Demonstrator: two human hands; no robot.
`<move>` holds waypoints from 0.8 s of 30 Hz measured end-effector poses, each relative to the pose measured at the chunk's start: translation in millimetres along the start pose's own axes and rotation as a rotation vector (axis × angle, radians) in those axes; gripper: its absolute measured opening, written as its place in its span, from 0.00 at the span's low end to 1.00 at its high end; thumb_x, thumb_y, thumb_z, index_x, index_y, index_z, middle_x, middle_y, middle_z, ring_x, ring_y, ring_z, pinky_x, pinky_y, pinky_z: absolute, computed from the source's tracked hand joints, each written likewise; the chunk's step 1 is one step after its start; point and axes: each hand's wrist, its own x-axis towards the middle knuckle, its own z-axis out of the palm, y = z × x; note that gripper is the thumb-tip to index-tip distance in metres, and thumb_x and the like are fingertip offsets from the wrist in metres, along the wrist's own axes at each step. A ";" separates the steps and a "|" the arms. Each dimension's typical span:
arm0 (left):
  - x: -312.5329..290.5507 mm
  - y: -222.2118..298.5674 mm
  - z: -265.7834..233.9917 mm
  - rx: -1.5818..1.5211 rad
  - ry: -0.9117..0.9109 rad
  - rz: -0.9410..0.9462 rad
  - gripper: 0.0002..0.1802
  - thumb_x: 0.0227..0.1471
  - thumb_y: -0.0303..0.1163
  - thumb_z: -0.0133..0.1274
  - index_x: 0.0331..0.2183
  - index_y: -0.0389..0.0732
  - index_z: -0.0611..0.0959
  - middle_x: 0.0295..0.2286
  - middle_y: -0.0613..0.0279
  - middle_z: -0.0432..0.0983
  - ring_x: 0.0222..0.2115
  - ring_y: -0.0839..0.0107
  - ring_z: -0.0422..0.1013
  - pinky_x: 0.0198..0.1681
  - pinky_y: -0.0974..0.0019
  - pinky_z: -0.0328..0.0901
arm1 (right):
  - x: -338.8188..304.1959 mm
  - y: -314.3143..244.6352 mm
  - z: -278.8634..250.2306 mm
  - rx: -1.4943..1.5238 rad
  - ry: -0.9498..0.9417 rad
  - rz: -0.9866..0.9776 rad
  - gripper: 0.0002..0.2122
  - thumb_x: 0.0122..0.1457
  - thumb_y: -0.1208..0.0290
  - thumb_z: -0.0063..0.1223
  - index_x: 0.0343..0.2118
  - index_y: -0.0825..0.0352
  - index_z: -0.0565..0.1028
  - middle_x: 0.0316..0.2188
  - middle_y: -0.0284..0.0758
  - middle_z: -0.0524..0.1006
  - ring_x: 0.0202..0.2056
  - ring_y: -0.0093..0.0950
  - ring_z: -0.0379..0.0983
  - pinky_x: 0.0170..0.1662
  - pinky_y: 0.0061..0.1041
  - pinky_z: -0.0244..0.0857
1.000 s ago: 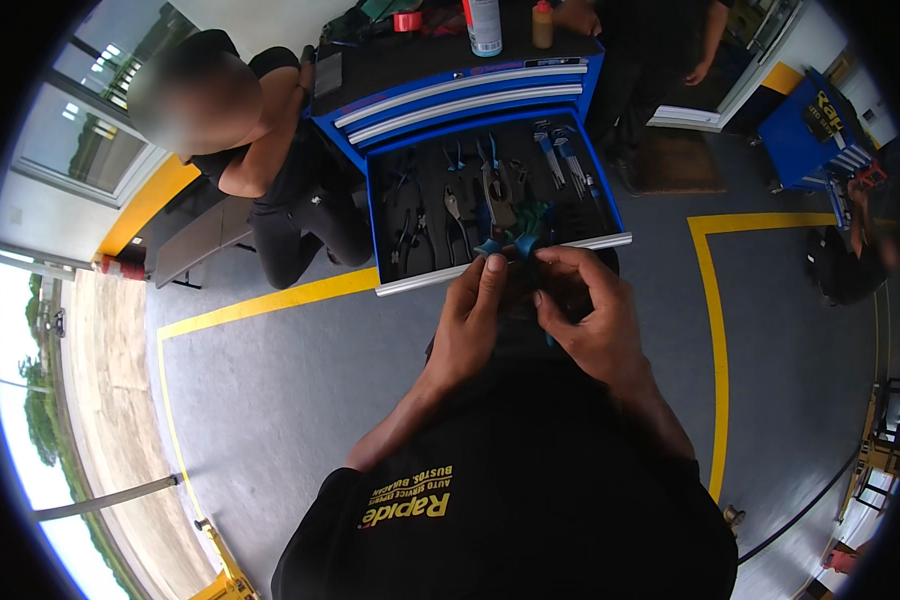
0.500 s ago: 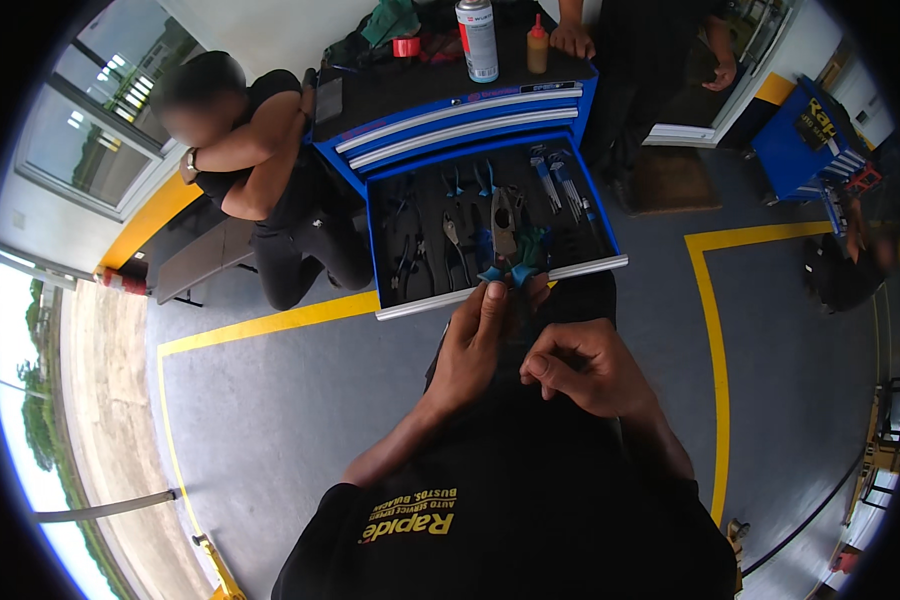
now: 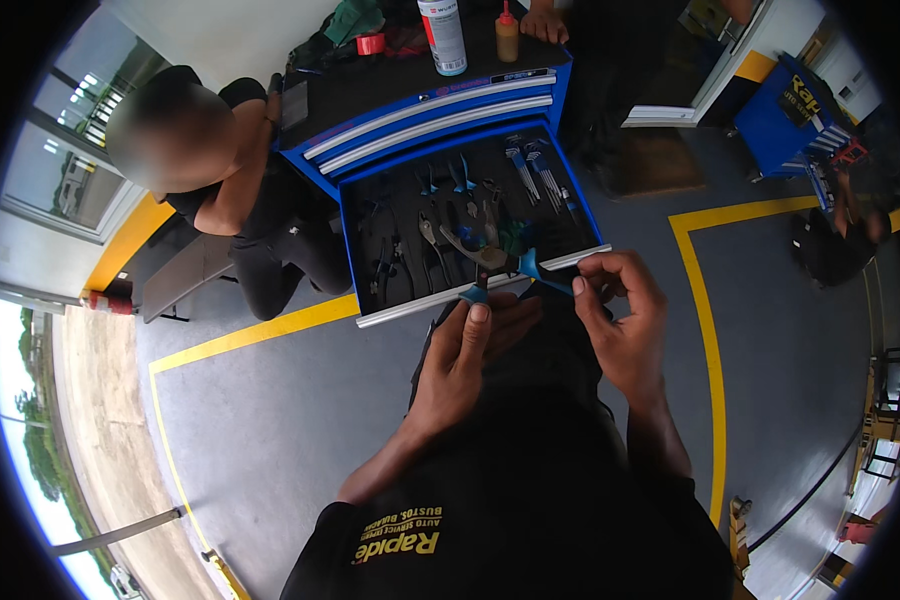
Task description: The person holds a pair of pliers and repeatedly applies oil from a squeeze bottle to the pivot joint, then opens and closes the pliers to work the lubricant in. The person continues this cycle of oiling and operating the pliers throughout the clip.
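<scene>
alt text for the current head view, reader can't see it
A person's left hand and right hand hold blue-handled pliers spread open by an open tool drawer of a blue cabinet. A co-worker in black is at left.

A workshop is surrounding the left hand (image 3: 457,365) and right hand (image 3: 627,325): beyond them, a blue tool chest (image 3: 450,120) is standing, its open drawer (image 3: 400,310) holding pliers (image 3: 430,232) and hex keys (image 3: 523,177); yellow floor lines (image 3: 712,350) are running to either side, and another blue tool cabinet (image 3: 770,125) is standing farther right.
</scene>
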 end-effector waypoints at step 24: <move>7.4 -6.1 0.1 0.006 0.005 0.110 0.33 0.75 0.49 0.41 0.61 0.26 0.69 0.55 0.39 0.77 0.62 0.54 0.71 0.67 0.56 0.64 | -9.8 -6.6 21.1 -0.010 0.001 -0.088 0.19 0.60 0.83 0.63 0.53 0.66 0.75 0.47 0.39 0.76 0.45 0.33 0.77 0.48 0.34 0.73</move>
